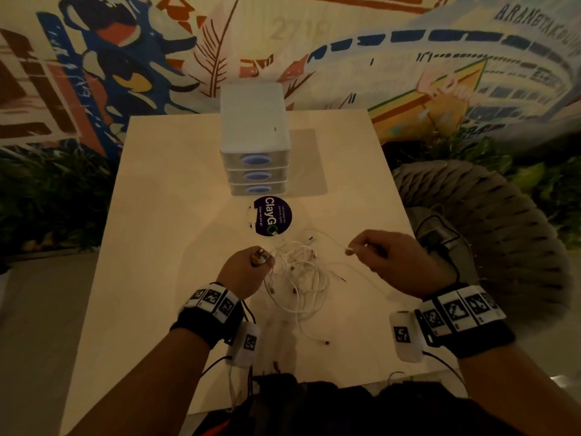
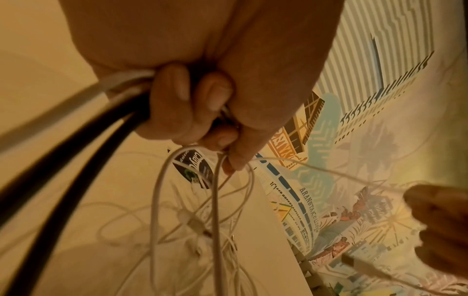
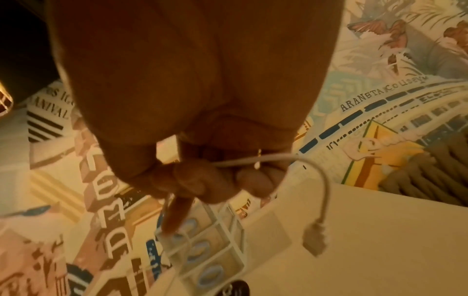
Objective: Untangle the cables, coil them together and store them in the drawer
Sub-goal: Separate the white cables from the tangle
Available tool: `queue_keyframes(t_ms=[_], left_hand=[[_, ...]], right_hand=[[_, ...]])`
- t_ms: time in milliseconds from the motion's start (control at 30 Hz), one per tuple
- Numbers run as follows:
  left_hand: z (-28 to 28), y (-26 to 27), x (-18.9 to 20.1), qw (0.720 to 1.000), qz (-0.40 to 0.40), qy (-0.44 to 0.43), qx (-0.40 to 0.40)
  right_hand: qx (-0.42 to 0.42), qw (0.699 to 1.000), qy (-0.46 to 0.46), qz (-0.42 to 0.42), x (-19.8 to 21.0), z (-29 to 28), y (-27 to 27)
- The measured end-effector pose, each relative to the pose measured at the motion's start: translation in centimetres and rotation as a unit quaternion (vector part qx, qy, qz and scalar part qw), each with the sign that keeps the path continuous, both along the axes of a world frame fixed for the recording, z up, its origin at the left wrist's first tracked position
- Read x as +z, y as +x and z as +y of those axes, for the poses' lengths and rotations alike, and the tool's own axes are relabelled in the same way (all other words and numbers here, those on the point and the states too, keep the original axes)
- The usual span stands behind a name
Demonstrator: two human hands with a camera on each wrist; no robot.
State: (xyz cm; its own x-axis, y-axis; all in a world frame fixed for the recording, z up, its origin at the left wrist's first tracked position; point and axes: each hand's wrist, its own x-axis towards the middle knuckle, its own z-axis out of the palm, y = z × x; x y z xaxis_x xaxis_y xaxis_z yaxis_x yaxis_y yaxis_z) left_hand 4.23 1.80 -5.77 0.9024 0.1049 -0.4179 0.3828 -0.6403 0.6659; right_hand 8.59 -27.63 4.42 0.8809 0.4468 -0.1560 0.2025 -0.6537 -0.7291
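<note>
Several thin white cables lie tangled at tabletop centre, at 6 o'clock from the drawer unit. Left hand fingers curl round several strands; right hand fingers pinch one strand near its plug. Cables appear light, limp and snag-prone; take hold near the plugs.
</note>
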Motion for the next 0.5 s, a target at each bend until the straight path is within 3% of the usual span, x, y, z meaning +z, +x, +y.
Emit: queue_keyframes(t_ms=[133, 267, 367, 500], left_hand=[[0.0, -0.6, 0.1, 0.999, -0.034, -0.035, 0.018], [0.2, -1.1, 0.6, 0.997, -0.062, -0.046, 0.013], [0.3, -1.5, 0.9, 0.996, -0.077, -0.048, -0.007], [0.2, -1.9, 1.2, 0.994, -0.094, -0.058, -0.022]], right_hand=[[0.081, 0.980, -0.147, 0.110, -3.0, -0.3, -0.8], [0.069, 0.968, -0.129, 0.205, -4.7, 0.3, -1.5], [0.032, 0.974, -0.103, 0.201, -5.2, 1.2, -1.3], [-0.031, 0.989, -0.063, 0.127, -4.6, 3.5, -0.2]])
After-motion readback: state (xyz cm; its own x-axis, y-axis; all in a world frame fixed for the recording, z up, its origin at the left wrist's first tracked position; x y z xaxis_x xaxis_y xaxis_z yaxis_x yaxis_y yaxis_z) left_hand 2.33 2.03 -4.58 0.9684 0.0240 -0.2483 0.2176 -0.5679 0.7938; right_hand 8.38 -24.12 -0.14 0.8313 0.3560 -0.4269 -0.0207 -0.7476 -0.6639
